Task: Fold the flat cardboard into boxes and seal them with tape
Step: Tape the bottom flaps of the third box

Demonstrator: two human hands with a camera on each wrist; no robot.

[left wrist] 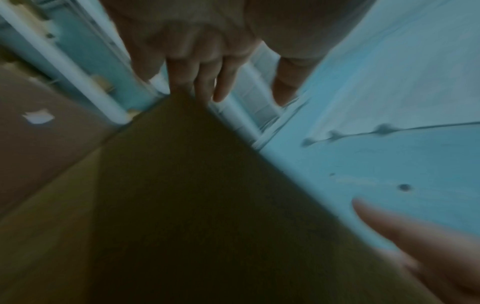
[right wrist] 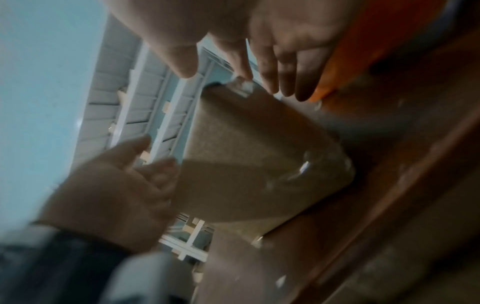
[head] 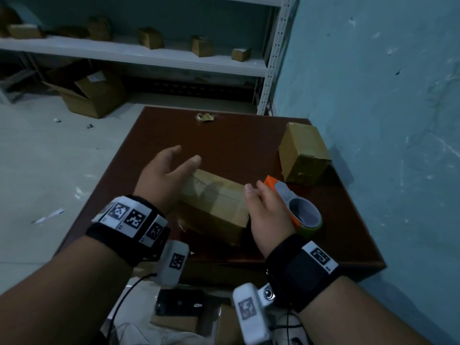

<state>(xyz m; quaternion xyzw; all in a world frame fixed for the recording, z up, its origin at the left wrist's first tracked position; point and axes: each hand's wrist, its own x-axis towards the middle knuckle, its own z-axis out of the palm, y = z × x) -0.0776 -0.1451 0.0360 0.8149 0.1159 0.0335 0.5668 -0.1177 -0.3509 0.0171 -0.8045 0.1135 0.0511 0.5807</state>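
Observation:
A folded cardboard box (head: 216, 202) with tape along its top seam lies on the brown table (head: 224, 135), between my hands. My left hand (head: 174, 165) hovers at the box's left far corner, fingers spread and straight, holding nothing. My right hand (head: 256, 195) sits at the box's right end, fingers relaxed and open. In the right wrist view the box (right wrist: 254, 164) shows between the right fingers (right wrist: 272, 51) and the left hand (right wrist: 116, 185). The blurred left wrist view shows the box (left wrist: 194, 195) below the left fingers (left wrist: 197, 67). An orange tape dispenser (head: 298, 205) lies just right of my right hand.
A second taped box (head: 302, 153) stands at the table's far right, near the blue wall (head: 385, 95). A crumpled tape scrap (head: 205, 117) lies at the far edge. A white shelf (head: 139, 53) carries several small boxes. An open carton (head: 92, 95) sits on the floor.

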